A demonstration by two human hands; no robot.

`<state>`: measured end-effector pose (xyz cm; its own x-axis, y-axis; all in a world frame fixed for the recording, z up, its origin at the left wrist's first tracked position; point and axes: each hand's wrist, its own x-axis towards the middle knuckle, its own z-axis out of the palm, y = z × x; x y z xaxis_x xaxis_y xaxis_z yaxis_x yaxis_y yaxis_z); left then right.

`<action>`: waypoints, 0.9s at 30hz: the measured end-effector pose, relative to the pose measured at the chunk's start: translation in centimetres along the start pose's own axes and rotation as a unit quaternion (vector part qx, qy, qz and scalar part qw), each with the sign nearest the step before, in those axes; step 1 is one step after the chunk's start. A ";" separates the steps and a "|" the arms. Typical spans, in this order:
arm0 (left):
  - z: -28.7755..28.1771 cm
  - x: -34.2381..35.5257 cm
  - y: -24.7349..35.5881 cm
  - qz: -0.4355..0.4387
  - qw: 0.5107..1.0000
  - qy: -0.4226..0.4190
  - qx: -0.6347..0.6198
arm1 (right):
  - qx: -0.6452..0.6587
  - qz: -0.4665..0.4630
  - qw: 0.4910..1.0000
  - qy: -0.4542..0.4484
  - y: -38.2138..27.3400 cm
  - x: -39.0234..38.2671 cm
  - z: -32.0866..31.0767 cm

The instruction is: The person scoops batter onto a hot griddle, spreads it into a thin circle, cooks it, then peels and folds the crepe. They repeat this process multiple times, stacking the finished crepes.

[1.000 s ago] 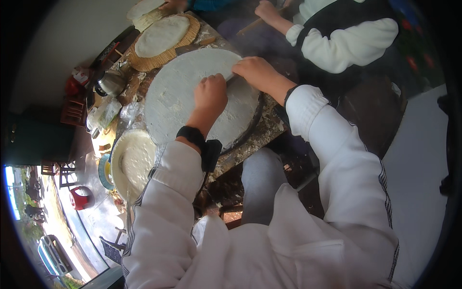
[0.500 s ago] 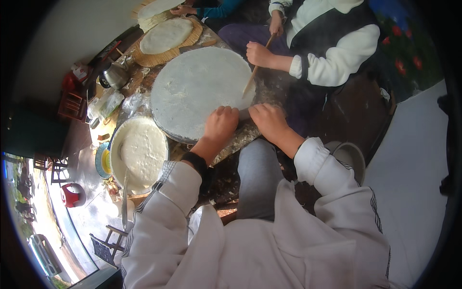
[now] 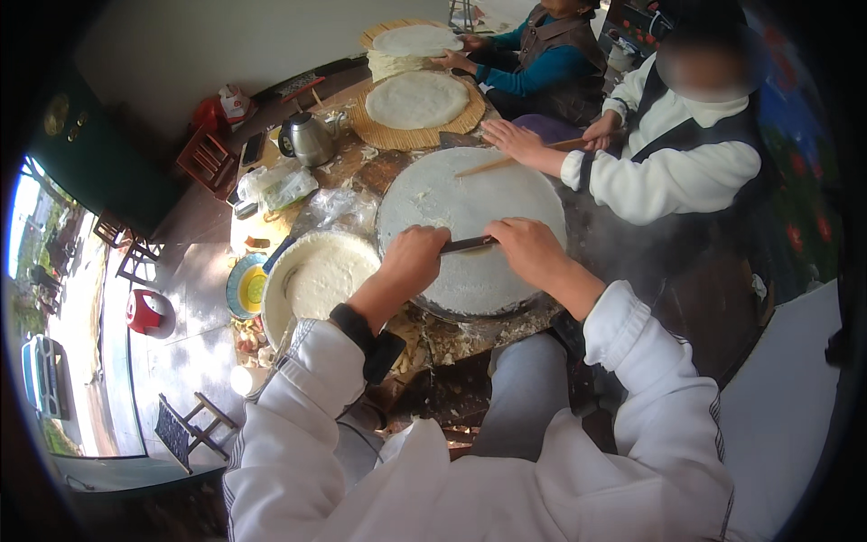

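Observation:
My left hand (image 3: 414, 262) and my right hand (image 3: 531, 256) are closed on the two ends of a dark, narrow scraper (image 3: 468, 245). They hold it level across the near half of a large round griddle (image 3: 488, 287). A thin, pale layer of batter (image 3: 424, 181) covers the griddle's top. Under the scraper a little yellowish batter shows; whether its edge touches the surface I cannot tell. To the left of my left hand stands a wide bowl (image 3: 273, 289) of thick, off-white batter (image 3: 330, 278). Across the griddle, a co-worker's hand holds a wooden stick (image 3: 506, 165) over its far side.
A finished flatbread (image 3: 417, 99) lies on a straw mat (image 3: 361, 126) farther back. Beyond it, another person handles a stack of flatbreads (image 3: 397, 65). A kettle (image 3: 309, 140), plastic bags (image 3: 289, 185) and a blue-rimmed bowl (image 3: 237, 287) of yellow liquid stand at the left.
My view has tilted up and shifted. Both hands have moved from the griddle's near right edge in over its surface with the scraper. The co-worker's near hand has opened flat above the stick.

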<state>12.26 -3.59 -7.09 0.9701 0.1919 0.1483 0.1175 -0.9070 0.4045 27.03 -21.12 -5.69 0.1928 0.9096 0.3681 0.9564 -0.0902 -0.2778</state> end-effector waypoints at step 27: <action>0.8 4.1 -11.7 0.056 0.984 0.075 0.152 | -0.171 0.012 0.983 -0.064 -0.4 9.6 8.7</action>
<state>15.08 7.50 -11.92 0.9410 0.1169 0.3175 0.0916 -0.9914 0.0935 26.56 -8.82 -9.81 0.2072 0.9470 0.2454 0.9741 -0.2230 0.0383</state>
